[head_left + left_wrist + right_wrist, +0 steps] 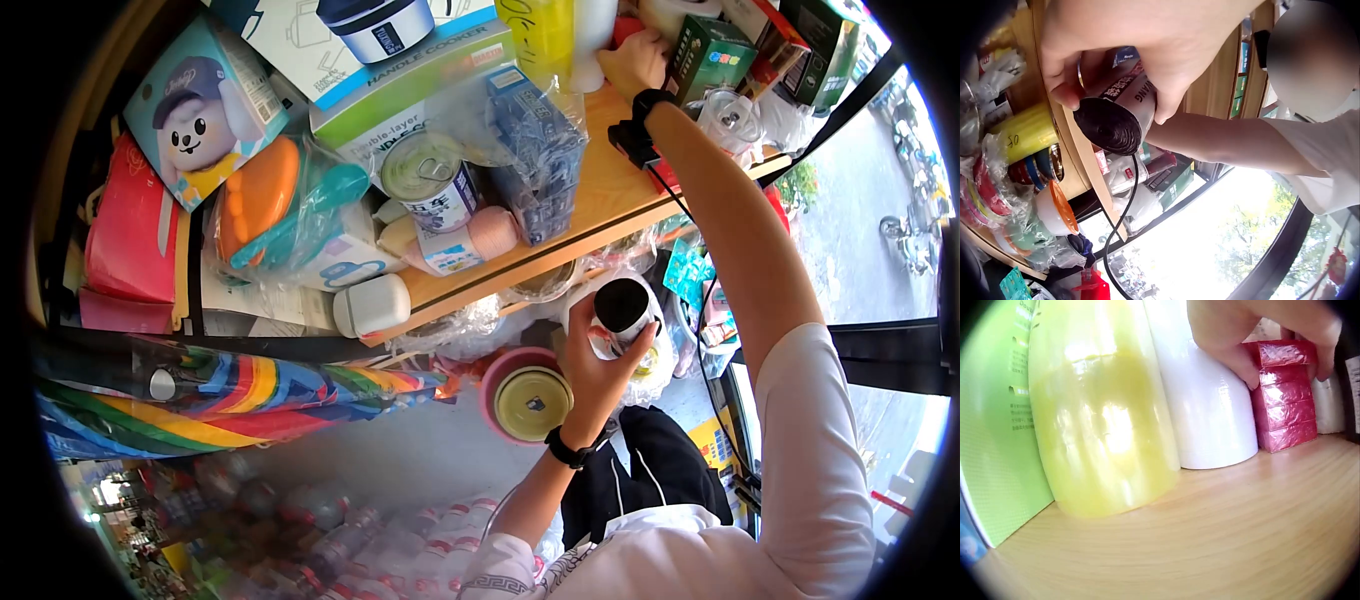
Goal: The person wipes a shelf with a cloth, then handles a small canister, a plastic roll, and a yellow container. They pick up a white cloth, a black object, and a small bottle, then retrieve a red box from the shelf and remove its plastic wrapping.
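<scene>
The left hand (597, 368) grips a cup-like cylinder (605, 340) with a dark round end (622, 304); in the left wrist view the fingers and thumb wrap its printed side (1137, 90), and the dark end shows ridges. Up on the wooden shelf, the right hand (637, 64) reaches in among the goods. Seen from the right wrist, that hand (1266, 325) has its fingers and thumb on both sides of a stack of red wrapped packs (1286, 406), which stands on the shelf beside a white roll (1213, 406).
A yellow roll (1100, 419) stands left of the white one. Green boxes (712, 60) flank the right hand. A bagged can (425, 180), a blue pack and boxes crowd the shelf's left part. Below are bowls (530, 402) and a folded striped umbrella (240, 395). A black cable hangs from the right wrist.
</scene>
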### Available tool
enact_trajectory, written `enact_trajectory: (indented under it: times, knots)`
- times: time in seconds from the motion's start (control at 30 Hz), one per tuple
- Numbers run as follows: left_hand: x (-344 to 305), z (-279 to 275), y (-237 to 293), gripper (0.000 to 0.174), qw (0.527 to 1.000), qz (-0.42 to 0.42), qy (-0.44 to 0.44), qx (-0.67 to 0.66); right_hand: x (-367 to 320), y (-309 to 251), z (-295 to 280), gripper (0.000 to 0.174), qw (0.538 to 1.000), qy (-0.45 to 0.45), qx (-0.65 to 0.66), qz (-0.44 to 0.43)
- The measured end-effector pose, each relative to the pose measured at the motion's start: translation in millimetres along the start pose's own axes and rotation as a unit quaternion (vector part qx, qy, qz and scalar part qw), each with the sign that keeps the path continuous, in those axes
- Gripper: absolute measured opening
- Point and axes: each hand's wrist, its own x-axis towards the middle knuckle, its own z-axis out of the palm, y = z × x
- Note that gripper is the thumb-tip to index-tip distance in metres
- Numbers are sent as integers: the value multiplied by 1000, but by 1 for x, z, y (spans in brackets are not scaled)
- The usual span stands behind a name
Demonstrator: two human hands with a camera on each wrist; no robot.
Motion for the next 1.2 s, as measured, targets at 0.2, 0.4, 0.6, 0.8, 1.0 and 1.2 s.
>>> enact_trajectory:
  times: [0.2,0.4,0.6,0.8,1.0,1.2]
  knots:
    - [-12,-2,-8,64,1000,-19,20,-10,5,4,-24,63,998,-58,22,-24]
    - [-14,-2,5,63,1000,-11,7,-12,7,14,-33,47,994,-96,-10,-58]
    - [17,6,25,62,998,50,19,-21,19,20,-52,55,979,-186,-28,-82]
    - [60,30,39,61,984,151,65,64,6,16,-72,52,981,-167,-26,-93]
    - [97,55,34,62,965,169,150,129,1,20,-88,49,979,-158,-22,-127]
    - [119,60,25,64,966,123,121,191,-13,12,-125,50,972,-126,-39,-197]
